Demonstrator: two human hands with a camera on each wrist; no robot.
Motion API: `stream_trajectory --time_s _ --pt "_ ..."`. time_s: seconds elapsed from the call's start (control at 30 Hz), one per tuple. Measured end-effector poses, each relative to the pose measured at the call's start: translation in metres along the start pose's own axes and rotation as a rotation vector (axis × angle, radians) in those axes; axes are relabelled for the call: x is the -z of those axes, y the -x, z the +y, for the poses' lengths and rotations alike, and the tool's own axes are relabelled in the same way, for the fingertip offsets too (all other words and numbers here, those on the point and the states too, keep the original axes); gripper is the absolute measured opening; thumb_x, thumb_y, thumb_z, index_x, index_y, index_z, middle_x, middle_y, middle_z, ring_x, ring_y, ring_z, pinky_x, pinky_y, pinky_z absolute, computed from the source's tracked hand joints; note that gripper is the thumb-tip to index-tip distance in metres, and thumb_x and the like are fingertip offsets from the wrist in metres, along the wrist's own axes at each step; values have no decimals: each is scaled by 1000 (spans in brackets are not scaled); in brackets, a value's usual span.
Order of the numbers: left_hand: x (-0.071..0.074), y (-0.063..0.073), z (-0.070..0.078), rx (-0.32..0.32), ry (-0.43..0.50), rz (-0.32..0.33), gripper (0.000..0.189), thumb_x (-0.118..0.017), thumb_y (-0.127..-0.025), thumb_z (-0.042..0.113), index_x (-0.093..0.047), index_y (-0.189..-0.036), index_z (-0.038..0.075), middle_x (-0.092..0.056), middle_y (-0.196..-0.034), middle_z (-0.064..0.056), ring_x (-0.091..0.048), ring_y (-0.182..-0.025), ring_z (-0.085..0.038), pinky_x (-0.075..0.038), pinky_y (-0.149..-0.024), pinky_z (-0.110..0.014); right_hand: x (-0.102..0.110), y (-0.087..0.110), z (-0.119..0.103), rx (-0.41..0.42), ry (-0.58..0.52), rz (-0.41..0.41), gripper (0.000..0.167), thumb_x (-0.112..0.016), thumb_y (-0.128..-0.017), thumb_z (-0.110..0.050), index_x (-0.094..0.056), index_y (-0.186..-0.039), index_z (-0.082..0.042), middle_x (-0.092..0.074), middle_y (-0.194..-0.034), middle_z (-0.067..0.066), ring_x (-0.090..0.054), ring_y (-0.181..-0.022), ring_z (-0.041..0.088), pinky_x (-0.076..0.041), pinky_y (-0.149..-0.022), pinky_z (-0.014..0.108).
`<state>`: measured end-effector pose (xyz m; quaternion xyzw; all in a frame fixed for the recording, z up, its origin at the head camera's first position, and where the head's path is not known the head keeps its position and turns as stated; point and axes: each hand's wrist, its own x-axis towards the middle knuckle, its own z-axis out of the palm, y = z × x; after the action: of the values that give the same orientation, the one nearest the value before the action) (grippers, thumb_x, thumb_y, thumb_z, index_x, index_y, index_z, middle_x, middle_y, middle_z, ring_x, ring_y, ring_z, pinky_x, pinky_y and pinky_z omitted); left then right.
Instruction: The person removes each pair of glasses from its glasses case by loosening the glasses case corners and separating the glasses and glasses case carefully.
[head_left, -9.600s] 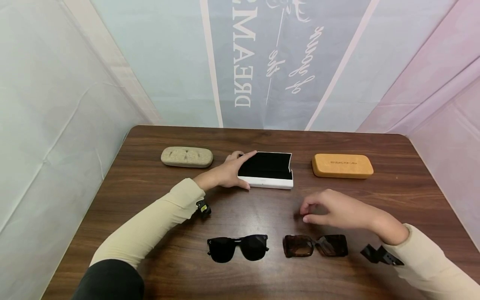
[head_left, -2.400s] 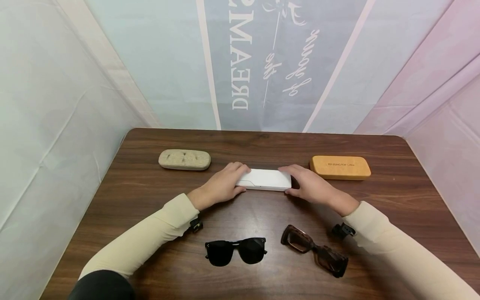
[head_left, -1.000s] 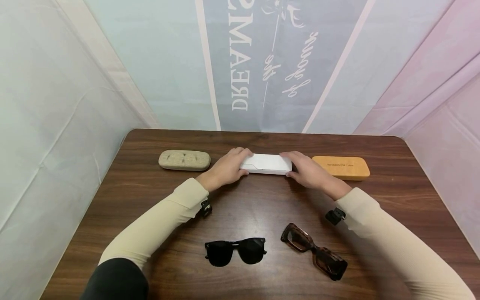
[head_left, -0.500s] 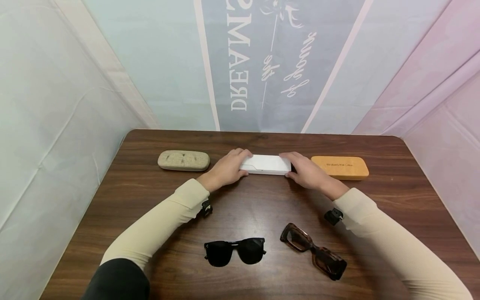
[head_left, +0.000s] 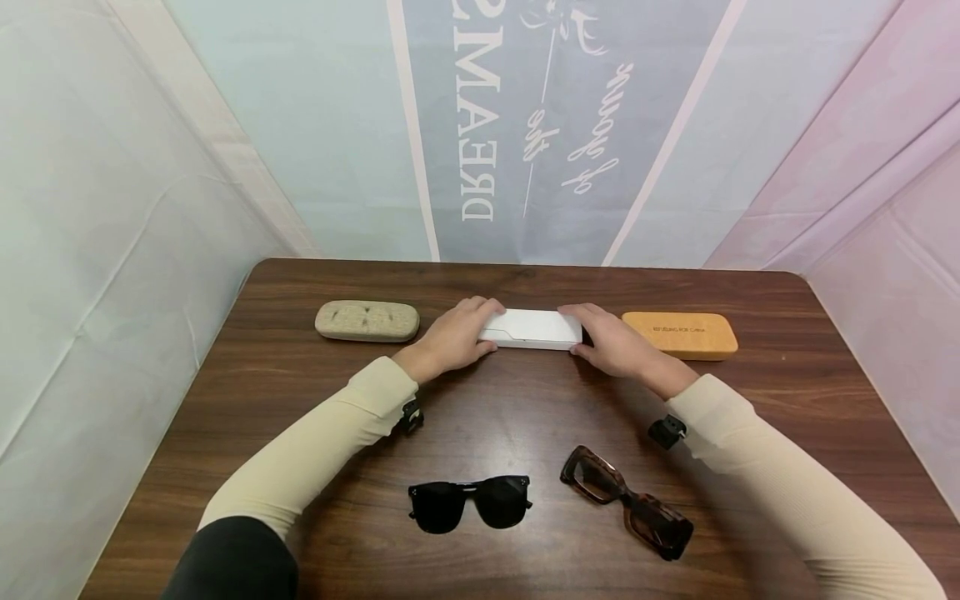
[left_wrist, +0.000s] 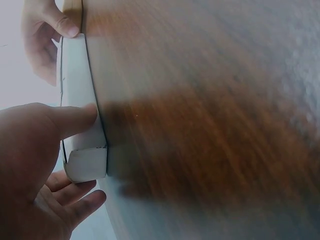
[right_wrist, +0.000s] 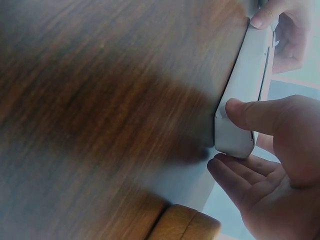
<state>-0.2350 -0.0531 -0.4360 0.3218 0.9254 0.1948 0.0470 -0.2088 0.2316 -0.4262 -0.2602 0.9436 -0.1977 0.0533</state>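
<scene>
A white glasses case [head_left: 534,328], lid closed, lies near the back middle of the table. My left hand [head_left: 452,335] grips its left end, thumb [left_wrist: 75,120] on the near side and fingers round the far side. At the right end my right hand [head_left: 613,340] holds it the same way; its thumb [right_wrist: 250,114] presses the near face in the right wrist view. The inside of the case is hidden. Closer to me lie black sunglasses [head_left: 470,503] and, to their right, brown tortoiseshell sunglasses [head_left: 628,502] set at a slant.
A beige fabric glasses case [head_left: 367,321] rests left of the left hand. Beyond the right hand is a mustard-yellow glasses case [head_left: 686,335], partly behind that hand. The brown wooden table [head_left: 525,433] meets a printed cloth backdrop [head_left: 540,167] at the back.
The white case stood open 9.6 s ago, with only my left hand on it; now it is closed and both hands hold it, pushed back. The tortoiseshell sunglasses have turned aslant. Little moved lately.
</scene>
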Motion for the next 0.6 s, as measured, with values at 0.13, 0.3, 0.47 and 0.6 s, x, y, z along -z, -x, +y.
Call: stream_trajectory --time_s 0.13,0.3,0.47,0.6 --pt "1 1 -1 -9 -15 2 52 -75 -95 24 -52 -140 12 -57 -136 -12 -52 -127 -28 -45 -104 -43 1 0 0 -12 5 -13 61 -71 -94 -3 -44 -148 3 -48 -146 28 -49 -133 42 -44 -104 56" --pt "4 4 -2 -22 -30 2 56 -76 -94 30 -52 -141 10 -56 -137 -13 -52 -127 -29 -45 -105 -44 2 -2 -2 -18 13 -20 64 -74 -93 -11 -44 -148 3 -49 -144 27 -51 -130 40 -45 -102 55" --pt "10 7 -3 -35 -34 9 60 -75 -93 38 -54 -140 8 -56 -136 -13 -52 -127 -30 -44 -105 -45 3 -4 -4 -12 28 -5 63 -76 -93 -18 -48 -145 4 -50 -142 26 -53 -127 39 -48 -99 54" --pt "18 11 -5 -23 -51 1 57 -69 -97 41 -53 -141 8 -55 -138 -13 -52 -129 -30 -42 -107 -45 7 -6 -7 -15 47 8 64 -75 -94 -21 -48 -146 3 -49 -143 25 -51 -129 40 -47 -100 55"
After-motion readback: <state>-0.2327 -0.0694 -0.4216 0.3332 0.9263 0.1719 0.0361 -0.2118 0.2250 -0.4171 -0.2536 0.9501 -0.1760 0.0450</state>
